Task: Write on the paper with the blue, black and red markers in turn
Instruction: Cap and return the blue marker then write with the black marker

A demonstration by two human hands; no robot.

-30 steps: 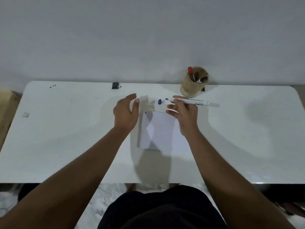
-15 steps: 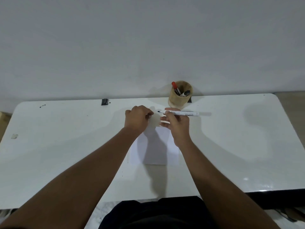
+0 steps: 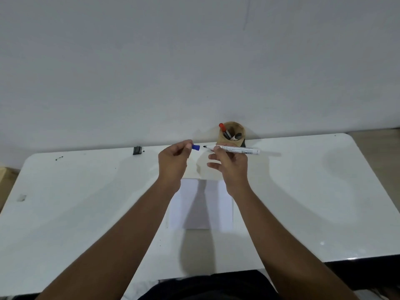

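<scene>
Right now the left hand pinches the blue cap between thumb and forefinger, the other fingers curled in, just left of frame centre. Right hand grips the blue marker near its tip end; barrel lies roughly level, pointing left, dark nib bare and just apart from the cap. Lower fingers of the right hand hang loose and hold nothing. Both hands are up off the surface, above the far edge of the paper.

Paper sits at frame centre, between the forearms, blank as far as can be seen; part of it is in shadow. Red marker and black marker stand in the brown cup at upper centre, right behind the hands.

Step in hand looks like uncapping, writing not yet begun. To do it well: park the cap on the surface beside the paper, or keep it in the left hand, so it is easy to refit. Turn the marker in the right hand into a writing grip, nib down. Left hand should press the sheet flat, since a loose sheet likely slides on a glossy top. Light pressure, start near the top so room is left for black and red.
</scene>
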